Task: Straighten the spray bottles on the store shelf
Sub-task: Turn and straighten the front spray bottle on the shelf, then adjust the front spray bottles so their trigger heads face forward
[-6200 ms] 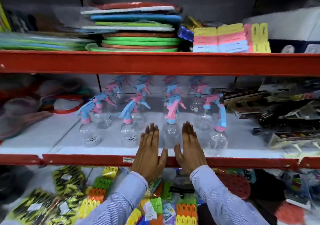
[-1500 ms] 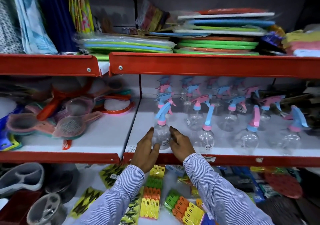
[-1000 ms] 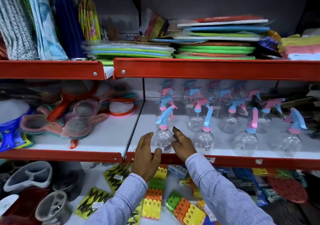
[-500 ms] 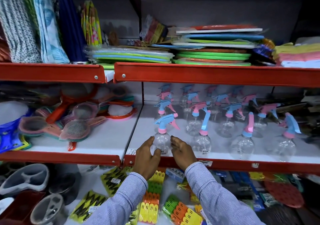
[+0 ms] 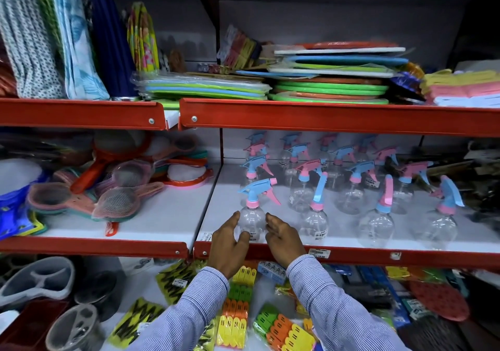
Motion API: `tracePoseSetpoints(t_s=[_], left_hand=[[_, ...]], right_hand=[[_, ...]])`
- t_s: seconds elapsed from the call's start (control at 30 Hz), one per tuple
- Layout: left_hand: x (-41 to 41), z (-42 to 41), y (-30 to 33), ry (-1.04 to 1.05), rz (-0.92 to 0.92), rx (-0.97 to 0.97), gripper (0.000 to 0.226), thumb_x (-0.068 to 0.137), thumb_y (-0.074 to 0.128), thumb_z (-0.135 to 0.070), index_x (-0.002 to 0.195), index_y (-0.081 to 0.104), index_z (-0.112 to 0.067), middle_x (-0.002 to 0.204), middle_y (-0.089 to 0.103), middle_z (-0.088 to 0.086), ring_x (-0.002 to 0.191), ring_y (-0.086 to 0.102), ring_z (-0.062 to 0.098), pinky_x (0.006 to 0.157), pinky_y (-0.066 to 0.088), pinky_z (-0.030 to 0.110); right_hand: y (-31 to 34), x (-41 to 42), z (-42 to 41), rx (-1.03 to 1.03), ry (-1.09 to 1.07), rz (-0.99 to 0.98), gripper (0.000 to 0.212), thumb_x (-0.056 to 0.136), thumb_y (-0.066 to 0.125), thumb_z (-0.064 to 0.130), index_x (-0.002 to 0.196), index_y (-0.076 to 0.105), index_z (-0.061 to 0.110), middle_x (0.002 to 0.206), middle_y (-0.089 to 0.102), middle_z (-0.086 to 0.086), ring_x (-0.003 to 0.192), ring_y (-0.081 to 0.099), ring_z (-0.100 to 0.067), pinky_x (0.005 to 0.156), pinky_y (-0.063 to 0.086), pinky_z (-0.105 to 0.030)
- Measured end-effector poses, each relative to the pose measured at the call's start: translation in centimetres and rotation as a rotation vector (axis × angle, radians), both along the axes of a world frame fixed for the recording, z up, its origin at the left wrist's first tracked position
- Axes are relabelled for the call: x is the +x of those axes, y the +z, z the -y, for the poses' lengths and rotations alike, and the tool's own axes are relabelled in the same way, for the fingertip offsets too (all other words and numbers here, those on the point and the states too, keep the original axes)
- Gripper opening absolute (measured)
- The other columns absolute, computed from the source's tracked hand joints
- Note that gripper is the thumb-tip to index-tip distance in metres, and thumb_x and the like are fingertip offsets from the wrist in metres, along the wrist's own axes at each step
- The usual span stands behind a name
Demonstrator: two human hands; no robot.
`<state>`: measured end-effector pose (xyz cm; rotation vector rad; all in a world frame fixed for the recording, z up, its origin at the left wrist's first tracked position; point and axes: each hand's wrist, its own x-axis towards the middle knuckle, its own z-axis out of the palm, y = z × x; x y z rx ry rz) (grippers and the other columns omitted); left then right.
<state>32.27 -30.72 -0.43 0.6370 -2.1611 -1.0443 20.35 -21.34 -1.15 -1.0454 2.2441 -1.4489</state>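
Several clear spray bottles with blue and pink trigger heads stand in rows on the white shelf (image 5: 351, 235). The front-left bottle (image 5: 253, 219) stands upright with its blue nozzle pointing left and its pink trigger to the right. My left hand (image 5: 228, 245) cups its left side, thumb on the front of it. My right hand (image 5: 284, 239) presses on its right side. Further along the front row stand a second bottle (image 5: 315, 222), a third bottle (image 5: 377, 224) and a fourth bottle (image 5: 439, 224), their heads turned different ways.
A red shelf lip (image 5: 351, 254) runs under my wrists. Mesh paddles (image 5: 119, 201) lie on the left bay. Stacked coloured mats (image 5: 330, 88) fill the shelf above. Packs of clothes pegs (image 5: 238, 312) and grey caddies (image 5: 38, 280) lie below.
Over the last second both hands closed around the front-left bottle and its head turned from pointing toward me to side-on, nozzle left. The other bottles stayed put.
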Motion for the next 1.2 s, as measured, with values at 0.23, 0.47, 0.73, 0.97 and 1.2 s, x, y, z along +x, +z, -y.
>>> tracePoseSetpoints(t_s=[0.23, 0.47, 0.73, 0.97, 1.2], left_hand=[[0.0, 0.3, -0.3, -0.008, 0.017, -0.020, 0.052, 0.092, 0.053, -0.015, 0.143, 0.046, -0.013, 0.146, 0.053, 0.005, 0.136, 0.048, 0.019, 0.112, 0.031, 0.023], [1.0, -0.6, -1.0, 0.064, -0.088, -0.145, 0.056, 0.089, 0.054, -0.023, 0.144, 0.045, -0.014, 0.151, 0.047, 0.004, 0.139, 0.042, 0.015, 0.116, 0.027, 0.025], [-1.0, -4.5, -0.9, 0.065, -0.275, -0.211, 0.038, 0.081, 0.056, -0.016, 0.118, 0.066, -0.018, 0.118, 0.065, -0.002, 0.110, 0.057, 0.003, 0.100, 0.040, 0.010], [-4.8, -9.5, -0.5, 0.079, -0.203, -0.167, 0.038, 0.081, 0.056, -0.024, 0.117, 0.068, -0.019, 0.117, 0.069, -0.006, 0.106, 0.061, 0.006, 0.098, 0.051, 0.028], [-8.1, -13.4, -0.2, 0.135, -0.112, -0.077, 0.042, 0.086, 0.062, -0.018, 0.128, 0.059, -0.014, 0.127, 0.064, 0.007, 0.110, 0.062, 0.020, 0.100, 0.052, 0.040]], right_hand=[[-0.1, 0.2, -0.1, 0.016, -0.003, 0.002, 0.058, 0.087, 0.046, 0.004, 0.143, 0.035, 0.012, 0.145, 0.047, -0.009, 0.131, 0.048, -0.019, 0.111, 0.037, -0.031], [-0.7, 0.6, -2.3, -0.061, -0.108, -0.172, 0.061, 0.084, 0.050, 0.006, 0.142, 0.041, 0.024, 0.142, 0.051, -0.007, 0.121, 0.054, -0.011, 0.106, 0.041, -0.027], [-1.7, -0.7, -8.9, -0.278, -0.289, -0.295, 0.048, 0.080, 0.053, 0.002, 0.120, 0.064, 0.026, 0.119, 0.068, 0.005, 0.107, 0.064, -0.005, 0.095, 0.052, -0.027], [-1.0, -4.5, -12.4, -0.382, -0.377, -0.244, 0.044, 0.079, 0.055, 0.000, 0.116, 0.067, 0.021, 0.111, 0.072, 0.001, 0.101, 0.067, -0.008, 0.092, 0.049, -0.021], [-0.4, -8.6, -12.0, -0.148, -0.187, 0.028, 0.060, 0.085, 0.055, 0.010, 0.142, 0.038, 0.016, 0.140, 0.051, -0.013, 0.127, 0.051, -0.024, 0.107, 0.040, -0.034]])
